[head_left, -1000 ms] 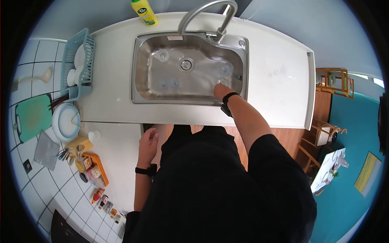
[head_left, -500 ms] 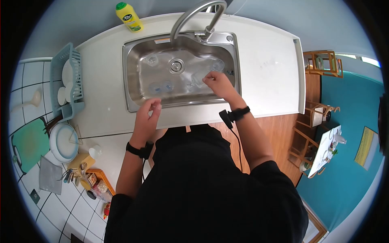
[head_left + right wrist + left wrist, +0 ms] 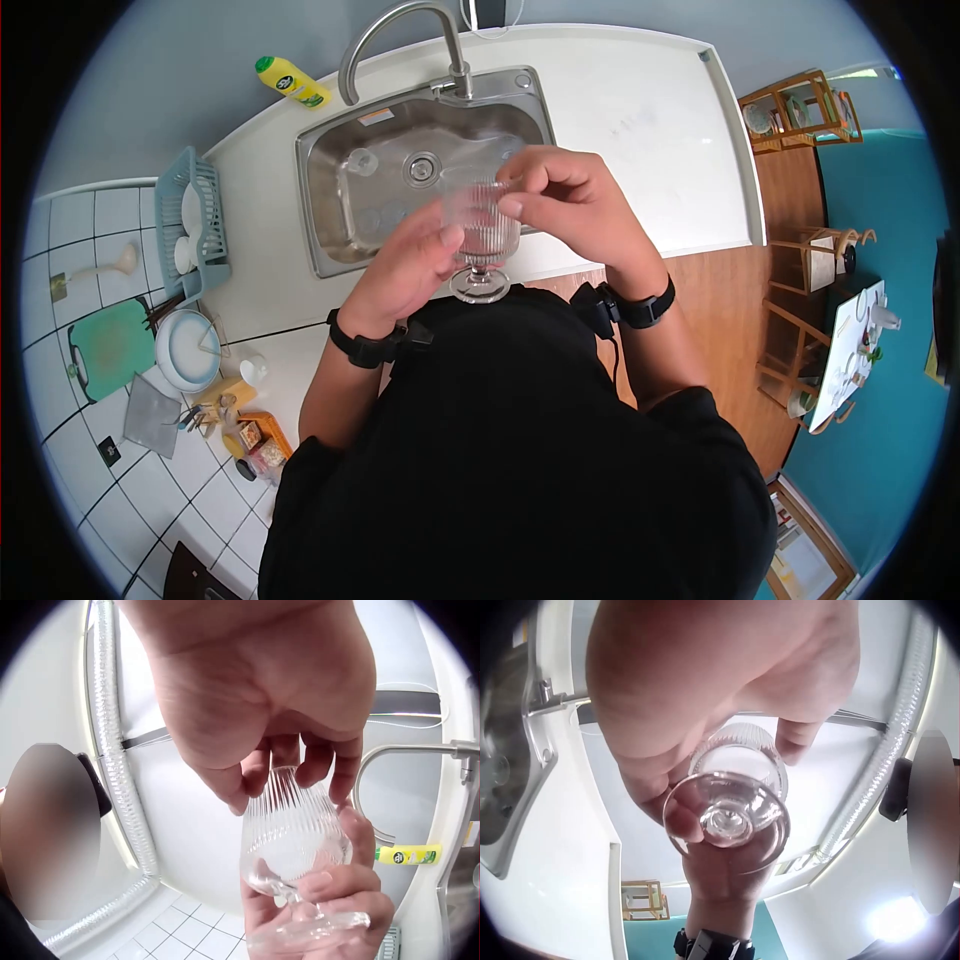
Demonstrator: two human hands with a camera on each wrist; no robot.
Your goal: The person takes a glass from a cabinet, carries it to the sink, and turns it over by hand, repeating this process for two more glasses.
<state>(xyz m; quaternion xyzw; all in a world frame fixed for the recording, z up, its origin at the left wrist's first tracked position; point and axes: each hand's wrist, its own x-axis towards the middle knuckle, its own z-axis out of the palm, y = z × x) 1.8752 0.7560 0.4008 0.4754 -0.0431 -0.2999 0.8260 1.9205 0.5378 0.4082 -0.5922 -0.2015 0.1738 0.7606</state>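
A clear stemmed glass with a ribbed bowl (image 3: 488,228) is held upright just in front of the sink, near the person's body. My left hand (image 3: 405,262) grips the lower bowl from the left, its fingers (image 3: 341,883) curled round the bowl and stem in the right wrist view. At the top, my right hand (image 3: 575,200) pinches the rim between thumb and fingers. The round foot (image 3: 769,851) faces the left wrist camera. Behind it, the steel sink (image 3: 325,235) has another clear glass (image 3: 362,161) at its upper left, with more clear glassware lower down, partly hidden by the hands.
A curved faucet (image 3: 400,12) arches over the sink's back edge. A yellow cleaner bottle (image 3: 292,82) stands at the back left. Left of the sink is a blue dish rack (image 3: 212,240) with white dishes. White counter (image 3: 640,150) extends to the right.
My right hand has come out of the sink's right end, bringing the ribbed glass toward the body. My left hand has risen from beside the body and taken hold of its bowl.
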